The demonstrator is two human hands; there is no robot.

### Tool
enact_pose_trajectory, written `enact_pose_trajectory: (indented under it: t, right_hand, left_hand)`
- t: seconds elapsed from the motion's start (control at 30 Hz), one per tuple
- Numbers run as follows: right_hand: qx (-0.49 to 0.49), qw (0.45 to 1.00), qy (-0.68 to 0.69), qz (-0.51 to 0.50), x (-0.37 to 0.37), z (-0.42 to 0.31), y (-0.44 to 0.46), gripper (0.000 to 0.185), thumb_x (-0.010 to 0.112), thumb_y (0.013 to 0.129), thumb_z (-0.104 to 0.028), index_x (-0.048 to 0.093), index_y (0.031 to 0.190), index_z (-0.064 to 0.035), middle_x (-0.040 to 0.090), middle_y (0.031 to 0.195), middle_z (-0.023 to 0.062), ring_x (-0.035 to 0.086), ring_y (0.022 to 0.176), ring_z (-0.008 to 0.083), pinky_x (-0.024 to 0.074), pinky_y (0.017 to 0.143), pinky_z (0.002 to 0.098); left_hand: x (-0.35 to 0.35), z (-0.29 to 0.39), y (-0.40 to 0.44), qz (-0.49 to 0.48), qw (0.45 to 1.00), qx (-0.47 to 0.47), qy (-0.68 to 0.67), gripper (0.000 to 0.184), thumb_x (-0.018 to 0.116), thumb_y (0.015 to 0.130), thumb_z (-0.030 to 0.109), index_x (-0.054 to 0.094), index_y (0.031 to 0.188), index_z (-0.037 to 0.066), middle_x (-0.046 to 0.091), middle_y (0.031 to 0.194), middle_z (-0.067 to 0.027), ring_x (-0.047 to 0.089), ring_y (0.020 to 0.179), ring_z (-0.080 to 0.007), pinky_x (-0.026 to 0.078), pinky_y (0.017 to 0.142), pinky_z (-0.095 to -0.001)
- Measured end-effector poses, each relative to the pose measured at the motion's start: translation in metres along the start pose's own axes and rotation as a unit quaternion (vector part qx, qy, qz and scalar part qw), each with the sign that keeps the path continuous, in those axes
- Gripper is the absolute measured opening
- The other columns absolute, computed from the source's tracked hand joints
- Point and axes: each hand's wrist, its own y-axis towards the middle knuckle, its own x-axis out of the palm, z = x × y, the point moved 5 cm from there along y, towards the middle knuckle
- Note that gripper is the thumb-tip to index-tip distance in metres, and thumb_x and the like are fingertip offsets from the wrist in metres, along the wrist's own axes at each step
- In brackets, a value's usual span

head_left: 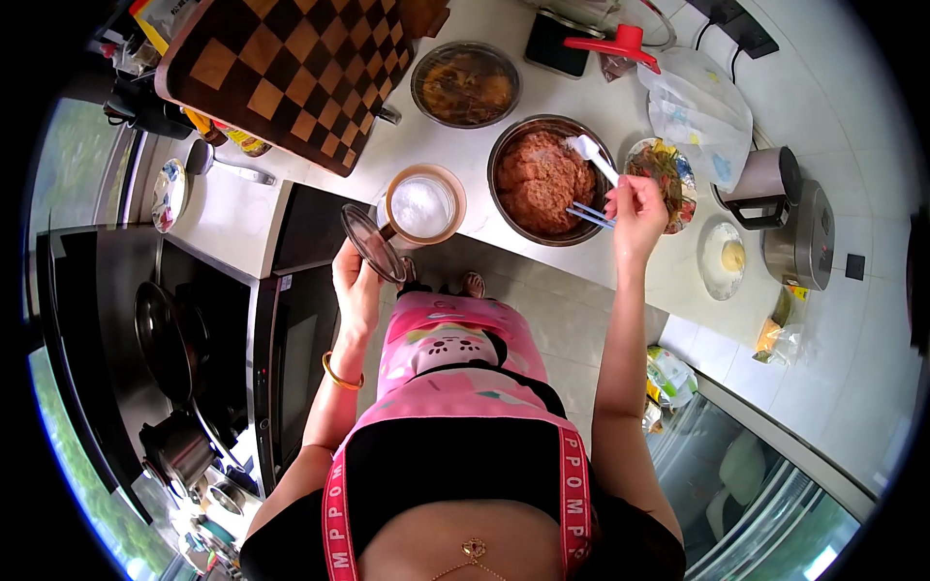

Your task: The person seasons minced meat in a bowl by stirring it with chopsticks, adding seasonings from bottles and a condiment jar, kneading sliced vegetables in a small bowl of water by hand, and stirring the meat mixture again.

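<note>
My left hand is closed at a jar of white powder, beside its raised brown see-through lid; the lid hides part of the grip. The jar is at the counter's front edge. My right hand pinches a small white spoon together with blue chopsticks. Both reach over a metal bowl of minced meat. The spoon's head is above the meat, while the chopstick tips touch or rest close to it; I cannot tell which.
Behind the jar is a covered dish, with a checkered cutting board to its left. Right of the bowl are a plate of chopped vegetables, a plate with a pale round piece and a grey appliance. A stove stands left.
</note>
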Motion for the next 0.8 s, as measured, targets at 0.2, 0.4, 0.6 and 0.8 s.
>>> enact_pose_trajectory:
  t: [0.2, 0.4, 0.6, 0.8]
  right_hand:
    - [0.001, 0.999, -0.019, 0.040, -0.034, 0.013, -0.003, 0.002, 0.053, 0.087, 0.000, 0.055, 0.086, -0.0009, 0.056, 0.064, 0.0028, 0.050, 0.050, 0.0064, 0.0401, 0.045, 0.0196]
    - [-0.017, 0.990, -0.143, -0.001, -0.033, 0.031, -0.035, 0.002, 0.054, 0.087, -0.001, 0.055, 0.086, -0.0010, 0.057, 0.065, 0.0033, 0.050, 0.049, 0.0063, 0.0398, 0.045, 0.0202]
    - [0.010, 0.995, -0.103, 0.013, -0.027, 0.047, -0.037, 0.003, 0.057, 0.086, -0.004, 0.055, 0.085, -0.0019, 0.058, 0.062, 0.0033, 0.053, 0.048, 0.0071, 0.0416, 0.045, 0.0212]
    - [0.041, 0.999, 0.013, 0.013, -0.014, 0.035, -0.034, 0.003, 0.055, 0.087, -0.003, 0.055, 0.085, -0.0013, 0.057, 0.062, 0.0045, 0.050, 0.048, 0.0070, 0.0390, 0.044, 0.0202]
  left_hand:
    - [-0.002, -0.007, 0.000, -0.034, 0.996, -0.038, -0.071, 0.017, 0.049, 0.090, 0.006, 0.056, 0.106, 0.004, 0.054, 0.090, 0.0037, 0.050, 0.078, -0.0048, 0.039, 0.068, -0.0172]
    - [0.000, -0.011, -0.002, -0.040, 0.997, -0.044, -0.047, 0.017, 0.050, 0.091, 0.009, 0.056, 0.107, 0.004, 0.054, 0.092, 0.0033, 0.049, 0.080, -0.0054, 0.039, 0.071, -0.0181]
    - [-0.008, -0.018, -0.004, -0.024, 0.998, -0.038, -0.035, 0.013, 0.049, 0.092, 0.011, 0.056, 0.101, 0.006, 0.052, 0.084, 0.0045, 0.047, 0.073, -0.0040, 0.038, 0.063, -0.0182]
    - [-0.009, -0.008, -0.008, -0.025, 0.998, -0.028, -0.054, 0.009, 0.048, 0.092, 0.016, 0.054, 0.088, 0.010, 0.042, 0.066, 0.0084, 0.034, 0.055, -0.0018, 0.024, 0.048, -0.0182]
